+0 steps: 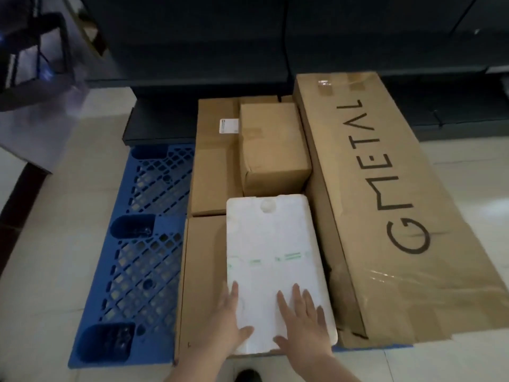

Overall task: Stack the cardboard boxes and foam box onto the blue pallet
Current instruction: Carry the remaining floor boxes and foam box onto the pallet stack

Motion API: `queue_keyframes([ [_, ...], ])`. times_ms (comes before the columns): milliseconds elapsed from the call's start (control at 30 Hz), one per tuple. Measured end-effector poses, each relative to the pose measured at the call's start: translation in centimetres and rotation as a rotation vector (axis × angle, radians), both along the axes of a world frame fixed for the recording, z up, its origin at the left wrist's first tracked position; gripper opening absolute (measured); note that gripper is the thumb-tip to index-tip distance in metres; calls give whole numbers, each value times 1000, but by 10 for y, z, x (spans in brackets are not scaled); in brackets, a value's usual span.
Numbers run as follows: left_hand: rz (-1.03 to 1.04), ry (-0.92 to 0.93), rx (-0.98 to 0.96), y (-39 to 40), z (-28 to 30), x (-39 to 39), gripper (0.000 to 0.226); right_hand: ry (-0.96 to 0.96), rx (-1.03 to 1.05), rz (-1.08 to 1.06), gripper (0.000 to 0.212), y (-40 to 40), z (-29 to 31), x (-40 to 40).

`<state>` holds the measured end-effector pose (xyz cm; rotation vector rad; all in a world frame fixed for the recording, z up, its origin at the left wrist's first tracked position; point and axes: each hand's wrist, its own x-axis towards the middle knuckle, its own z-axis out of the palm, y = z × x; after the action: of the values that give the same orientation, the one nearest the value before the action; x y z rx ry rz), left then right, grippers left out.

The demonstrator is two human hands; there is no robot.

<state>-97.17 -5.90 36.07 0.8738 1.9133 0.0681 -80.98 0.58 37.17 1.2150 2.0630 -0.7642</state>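
Both hands, left [227, 323] and right [303, 323], rest flat-fingered, seemingly ungripping, on the foam box [272, 260] atop cardboard.

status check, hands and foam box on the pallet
Both hands flat on foam box: left hand, right hand. Foam box lies atop cardboard boxes on blue pallet. Nothing in the way.
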Motion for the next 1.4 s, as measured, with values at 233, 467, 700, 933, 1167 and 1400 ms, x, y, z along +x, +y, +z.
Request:
queue_keyframes([
  [233, 50, -34, 237, -6, -28, 3, 105, 47, 177, 51, 80, -3, -24, 17],
  [467, 201, 142, 321, -28, -20, 24, 84, 186, 257, 46, 79, -1, -22, 22],
  [700, 753, 44, 219, -153, -22, 79, 81, 703, 352, 84, 39, -85, -5, 79],
  [933, 1217, -97, 37, -225, -49, 94, 78, 510, -126, -283, 59, -147, -50, 81],
  [1167, 1178, -254, 199, -167, -106, 29, 76, 642, -657, -1235, 42, -135, -101, -8],
  [1400, 1125, -357, 349, -132, -132, 13, 85, 825, -690, -1660, 31, -120, -126, -39],
])
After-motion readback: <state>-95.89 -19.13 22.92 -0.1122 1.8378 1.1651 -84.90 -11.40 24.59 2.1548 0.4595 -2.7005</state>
